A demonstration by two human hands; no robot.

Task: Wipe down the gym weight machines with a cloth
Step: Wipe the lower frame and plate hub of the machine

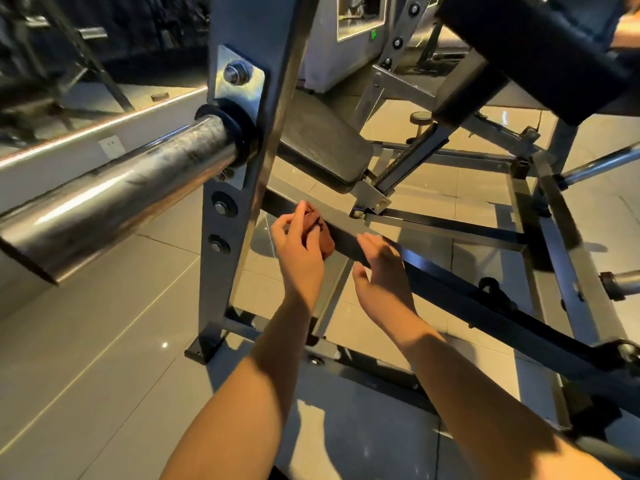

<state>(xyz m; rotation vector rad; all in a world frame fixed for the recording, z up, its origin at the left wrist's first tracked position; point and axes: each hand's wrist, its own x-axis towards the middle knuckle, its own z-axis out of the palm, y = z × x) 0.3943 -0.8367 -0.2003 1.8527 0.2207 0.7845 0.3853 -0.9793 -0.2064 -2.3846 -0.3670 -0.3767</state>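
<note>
Because the cloth (pixel 320 232) is a small reddish-brown rag, soft and light, it should bunch easily to fit any surface, and the left hand (pixel 300 252) holds it that way: fingers and thumb curled round the wad, pressing it against the dark crossbar (pixel 467 301) just left of the frame's centre, close to where that bar meets the grey upright post (pixel 242 140). The right hand (pixel 382 268) sits just beside it on the same bar, fingers laid over the top edge and thumb reaching under, so it clasps the bar loosely rather than lying flat. The machine itself is another matter: painted square steel tube, rigid and heavy, bolted together, not something to lift or shift, so the bar serves well as a brace while the rag does the rubbing. Its paint looks smooth and probably slick under a cloth, and the bolt heads and brackets are likely to snag a loose corner. A chrome weight horn (pixel 121 202) juts toward the left of the frame, and a worn black seat pad (pixel 322 143) lies above the hands. No brand, label or legible writing shows on the frame or pads; a small green mark (pixel 374 34) near the top centre is too blurred to read.
</note>
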